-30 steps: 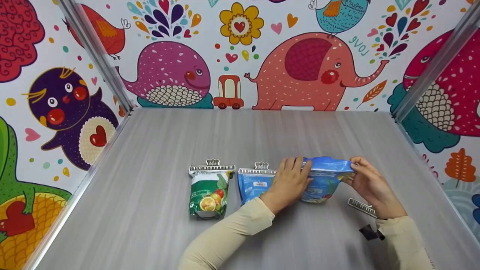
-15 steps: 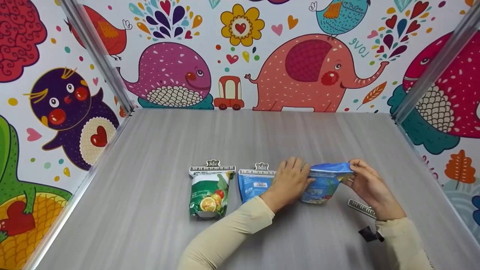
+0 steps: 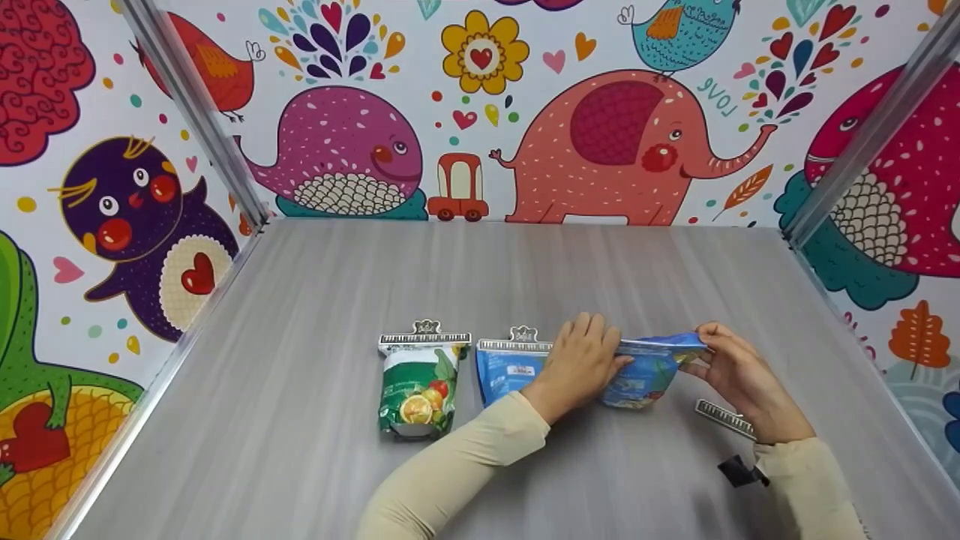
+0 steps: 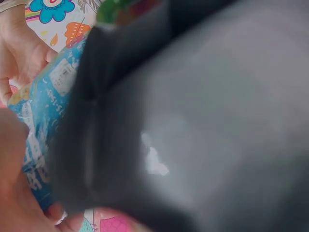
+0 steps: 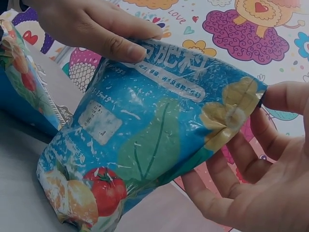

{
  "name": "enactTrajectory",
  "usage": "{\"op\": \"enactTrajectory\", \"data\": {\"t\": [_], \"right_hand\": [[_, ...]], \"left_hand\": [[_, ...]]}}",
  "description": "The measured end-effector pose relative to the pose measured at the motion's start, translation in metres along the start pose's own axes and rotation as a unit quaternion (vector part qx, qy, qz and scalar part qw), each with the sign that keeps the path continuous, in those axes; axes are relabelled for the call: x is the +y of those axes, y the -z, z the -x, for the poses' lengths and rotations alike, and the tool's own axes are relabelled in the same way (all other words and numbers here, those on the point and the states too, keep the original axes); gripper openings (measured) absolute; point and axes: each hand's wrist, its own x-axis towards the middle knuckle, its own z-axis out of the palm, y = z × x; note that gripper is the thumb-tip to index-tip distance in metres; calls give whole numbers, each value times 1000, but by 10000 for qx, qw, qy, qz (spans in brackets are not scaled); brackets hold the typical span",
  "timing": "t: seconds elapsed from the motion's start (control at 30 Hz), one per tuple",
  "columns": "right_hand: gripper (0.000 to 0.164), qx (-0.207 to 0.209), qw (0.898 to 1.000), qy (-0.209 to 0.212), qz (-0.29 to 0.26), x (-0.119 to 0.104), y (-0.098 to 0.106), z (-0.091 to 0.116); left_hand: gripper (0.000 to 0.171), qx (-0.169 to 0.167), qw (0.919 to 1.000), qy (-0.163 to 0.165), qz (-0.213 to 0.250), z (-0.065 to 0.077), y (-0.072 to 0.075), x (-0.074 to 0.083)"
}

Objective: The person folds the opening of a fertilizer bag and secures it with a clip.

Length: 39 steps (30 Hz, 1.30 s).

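Observation:
A blue fertilizer bag (image 3: 637,379), printed with a tomato, oranges and a leaf, stands between the two hands. My left hand (image 3: 581,364) holds its top at the left, thumb across the front in the right wrist view. At the other top corner, my right hand (image 3: 739,375) pinches the bag between thumb and fingers. The bag's upper part (image 3: 660,342) is folded over along the top edge. Just left of it is a second blue bag (image 3: 506,371), partly hidden by my left hand and forearm, with a piano-key patterned clip (image 3: 517,344) on its top.
A green and white bag (image 3: 412,390) with a matching clip (image 3: 424,337) stands further left. Beneath the right wrist lies a loose piano-key clip (image 3: 724,418), with a small black piece (image 3: 741,471) nearer the front. A blurred grey surface (image 4: 207,111) fills much of the left wrist view.
The bag's raised top flap has gone down, so its upper edge now lies lower and flatter. My right hand has lowered slightly with it; my left hand stays nearly in place.

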Motion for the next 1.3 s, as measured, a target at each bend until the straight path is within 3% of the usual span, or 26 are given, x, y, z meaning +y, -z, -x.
{"op": "enactTrajectory", "data": {"t": [0.27, 0.4, 0.6, 0.73, 0.83, 1.07, 1.3], "right_hand": [[33, 295, 9984, -107, 465, -5, -3, 1], [28, 702, 9942, -78, 805, -7, -7, 3], [15, 1417, 9773, 295, 1549, -10, -14, 6], [13, 1666, 9600, 665, 2152, -13, -20, 8], [20, 1759, 9372, 914, 2869, -16, -26, 9], [17, 1950, 8621, 1826, 4307, -13, -42, 8], [29, 1757, 7657, 2899, 5467, -6, -48, 5]], "left_hand": [[38, 91, 9999, 27, 88, -1, -2, 0], [38, 130, 9998, 17, 130, 0, -3, 0], [36, 211, 9996, -1, 176, 0, -4, -1], [34, 270, 9994, -3, 228, 0, -5, -1], [33, 263, 9993, 7, 271, -1, -5, -1], [32, 265, 9992, 77, 301, -1, -5, -1], [32, 218, 9992, 92, 319, -1, -4, 0]]}}
